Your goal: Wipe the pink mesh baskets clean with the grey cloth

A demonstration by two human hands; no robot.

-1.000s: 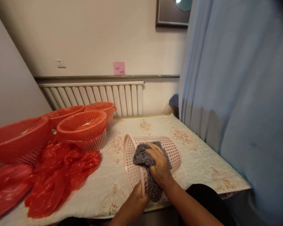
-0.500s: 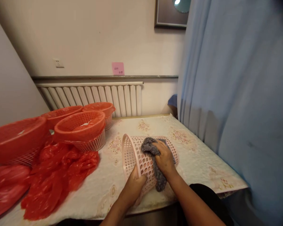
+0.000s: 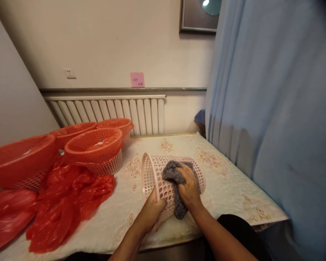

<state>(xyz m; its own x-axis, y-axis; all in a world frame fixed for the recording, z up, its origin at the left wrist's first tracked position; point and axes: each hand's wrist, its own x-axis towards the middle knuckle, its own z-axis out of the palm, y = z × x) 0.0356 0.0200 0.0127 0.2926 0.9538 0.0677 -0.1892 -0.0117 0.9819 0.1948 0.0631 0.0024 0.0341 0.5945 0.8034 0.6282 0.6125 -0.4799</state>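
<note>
On the tablecloth (image 3: 225, 192), basket (image 3: 164, 185) lies under right hand (image 3: 189, 185).

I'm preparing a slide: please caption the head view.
Left hand grips a pink basket lying on its side; right hand holds a gray cloth against it.

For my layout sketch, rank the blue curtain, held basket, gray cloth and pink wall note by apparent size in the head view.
1. Blue curtain
2. Held basket
3. Gray cloth, partly covered
4. Pink wall note
</note>
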